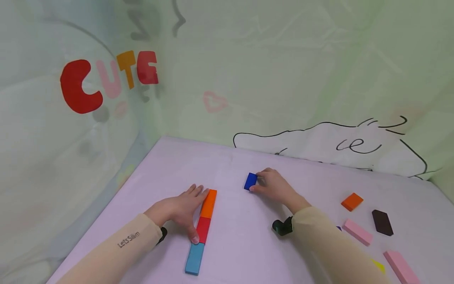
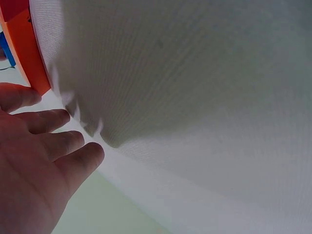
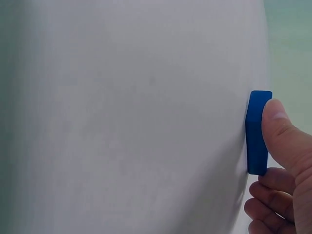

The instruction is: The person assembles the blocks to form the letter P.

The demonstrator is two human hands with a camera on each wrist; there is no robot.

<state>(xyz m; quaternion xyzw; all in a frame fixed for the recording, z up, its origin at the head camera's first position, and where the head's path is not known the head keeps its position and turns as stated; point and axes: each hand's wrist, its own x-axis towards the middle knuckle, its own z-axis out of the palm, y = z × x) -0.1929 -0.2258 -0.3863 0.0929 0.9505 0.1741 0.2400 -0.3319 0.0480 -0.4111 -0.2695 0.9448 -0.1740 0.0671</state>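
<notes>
An orange block, a red block and a light blue block lie end to end in a slanting row. My left hand rests along the row's left side, fingers spread, fingertips at the orange block and thumb at the red one. In the left wrist view, the fingers of the left hand are extended beside the orange block. Further right, my right hand pinches a dark blue block between thumb and fingers; the right wrist view shows the thumb against the blue block.
At the right lie another orange block, a dark brown block, two pink blocks and a partly hidden yellow piece. A bit of dark blue shows beside my right sleeve. Fabric walls stand behind and left of the table.
</notes>
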